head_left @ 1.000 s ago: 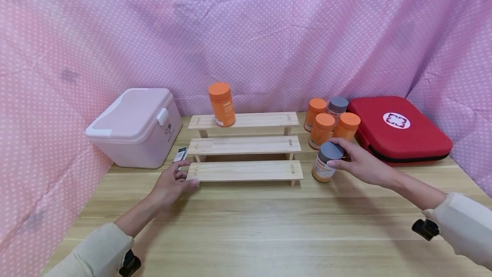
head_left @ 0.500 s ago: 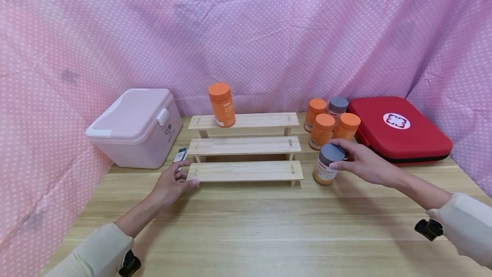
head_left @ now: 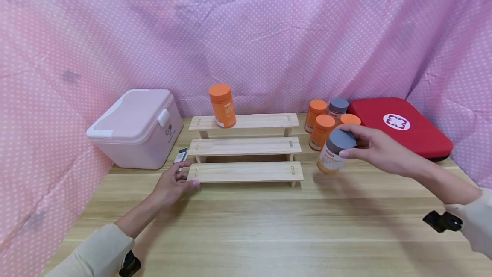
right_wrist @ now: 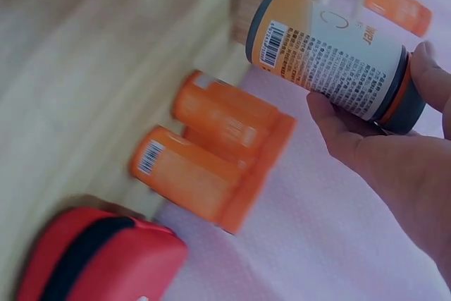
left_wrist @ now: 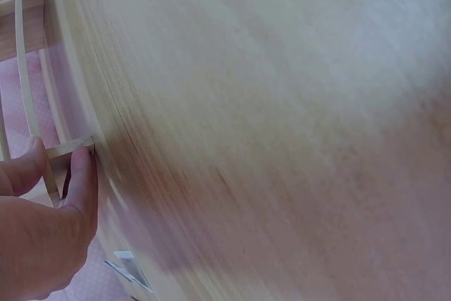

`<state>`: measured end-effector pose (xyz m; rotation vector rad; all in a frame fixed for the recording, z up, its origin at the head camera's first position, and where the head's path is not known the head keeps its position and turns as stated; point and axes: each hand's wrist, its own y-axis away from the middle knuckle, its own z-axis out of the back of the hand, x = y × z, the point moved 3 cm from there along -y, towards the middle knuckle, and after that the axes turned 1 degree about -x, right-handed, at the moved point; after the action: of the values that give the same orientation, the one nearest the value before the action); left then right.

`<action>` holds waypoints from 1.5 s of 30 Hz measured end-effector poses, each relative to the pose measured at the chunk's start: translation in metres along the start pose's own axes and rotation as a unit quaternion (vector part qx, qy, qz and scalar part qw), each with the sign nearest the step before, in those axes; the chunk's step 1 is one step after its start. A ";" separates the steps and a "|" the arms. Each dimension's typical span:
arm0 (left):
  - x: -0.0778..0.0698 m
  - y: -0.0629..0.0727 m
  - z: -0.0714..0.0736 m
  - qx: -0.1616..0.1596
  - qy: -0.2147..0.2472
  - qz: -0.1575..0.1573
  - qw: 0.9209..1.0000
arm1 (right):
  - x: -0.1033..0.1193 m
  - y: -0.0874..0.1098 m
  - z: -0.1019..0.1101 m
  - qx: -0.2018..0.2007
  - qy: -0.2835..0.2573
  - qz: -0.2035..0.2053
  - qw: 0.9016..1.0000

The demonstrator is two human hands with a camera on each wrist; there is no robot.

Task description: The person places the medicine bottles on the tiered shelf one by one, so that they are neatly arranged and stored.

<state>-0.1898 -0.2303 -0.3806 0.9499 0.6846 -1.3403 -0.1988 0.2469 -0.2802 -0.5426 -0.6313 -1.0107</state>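
Right hand [head_left: 378,151]: pinches a tilted jar [head_left: 331,158] by its grey lid [head_left: 341,139]
Left hand [head_left: 171,185]: pinches the lowest step [head_left: 242,172] at its left end
Jar: just right of the rack [head_left: 246,145], base seemingly off the table [head_left: 246,230]
Rack: long axis left to right

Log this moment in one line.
Right hand: holds gray-lidded jar above table | Left hand: grips left end of lowest shelf | Top shelf: one orange jar
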 end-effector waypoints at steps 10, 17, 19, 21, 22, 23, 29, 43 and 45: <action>0.000 0.000 0.000 0.001 0.000 -0.002 1.000 | 0.029 -0.013 0.026 -0.051 0.015 0.005 0.999; 0.000 -0.001 0.001 0.001 -0.003 0.002 1.000 | 0.052 -0.036 0.035 -0.039 0.007 -0.001 0.999; 0.000 -0.001 0.001 0.001 -0.004 0.002 1.000 | 0.059 -0.046 0.035 -0.031 -0.007 0.007 0.999; 0.000 -0.001 0.001 -0.002 -0.007 -0.003 1.000 | 0.067 -0.057 0.035 -0.026 -0.012 0.015 0.999; 0.000 -0.001 0.001 -0.003 -0.009 -0.005 1.000 | 0.070 -0.062 0.035 -0.022 -0.010 0.014 1.000; 0.000 -0.001 0.001 -0.004 -0.011 -0.008 1.000 | 0.074 -0.067 0.034 -0.018 -0.013 0.015 1.000; 0.000 -0.002 0.001 -0.010 -0.016 -0.010 1.000 | 0.089 -0.097 0.024 -0.002 0.003 0.014 1.000; 0.000 -0.001 0.001 -0.010 -0.018 -0.008 1.000 | 0.080 -0.160 -0.006 0.048 -0.064 0.024 0.997; 0.000 -0.001 0.001 -0.010 -0.019 -0.007 1.000 | 0.078 -0.166 -0.010 0.055 -0.079 0.025 0.995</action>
<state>-0.1906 -0.2310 -0.3801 0.9031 0.6766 -1.3586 -0.3150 0.1218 -0.2122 -0.5420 -0.8048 -0.8865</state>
